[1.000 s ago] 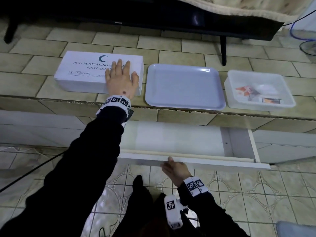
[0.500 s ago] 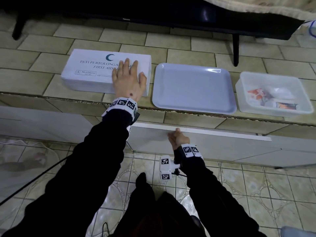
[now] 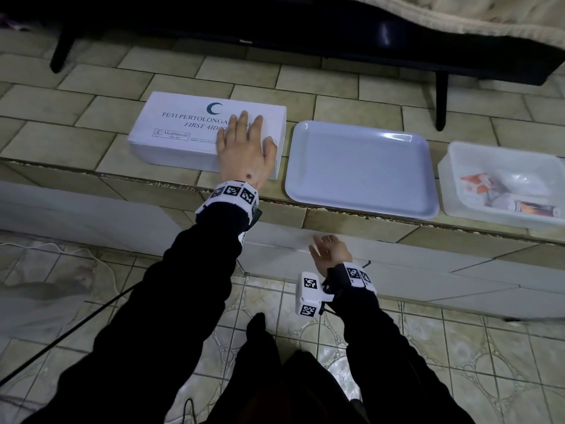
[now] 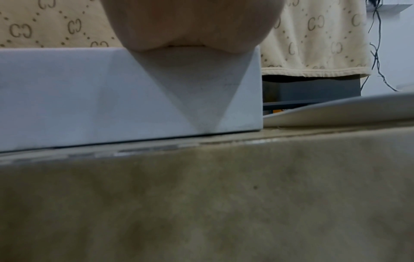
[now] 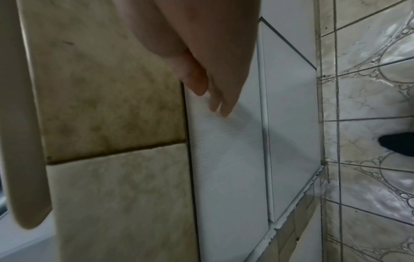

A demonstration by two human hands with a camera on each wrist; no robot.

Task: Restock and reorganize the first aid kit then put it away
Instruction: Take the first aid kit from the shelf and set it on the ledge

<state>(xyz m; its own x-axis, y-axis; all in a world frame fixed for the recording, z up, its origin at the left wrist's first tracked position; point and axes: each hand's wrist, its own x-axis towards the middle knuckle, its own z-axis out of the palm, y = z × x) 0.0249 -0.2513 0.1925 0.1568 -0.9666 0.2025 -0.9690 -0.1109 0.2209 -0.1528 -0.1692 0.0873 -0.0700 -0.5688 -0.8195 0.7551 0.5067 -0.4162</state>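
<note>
A white first aid kit box (image 3: 183,130) with a crescent logo lies closed on the tiled ledge, at the left. My left hand (image 3: 244,142) rests flat on its right end, fingers straight; in the left wrist view the palm (image 4: 190,26) sits on the box top (image 4: 89,99). Below the ledge the white drawer front (image 3: 412,261) stands pushed in. My right hand (image 3: 328,249) is at that drawer front with straight fingers (image 5: 215,99) just off or touching it, holding nothing.
An empty pale tray (image 3: 360,166) lies right of the box. A clear tub (image 3: 458,206) with packets and a tube stands at the far right. A black TV stand (image 3: 440,96) and its legs rise behind. Patterned floor tiles lie below.
The drawer was open a second ago; my right hand pushed it in and now its fingers have straightened off the top edge. My left hand stayed on the box.
</note>
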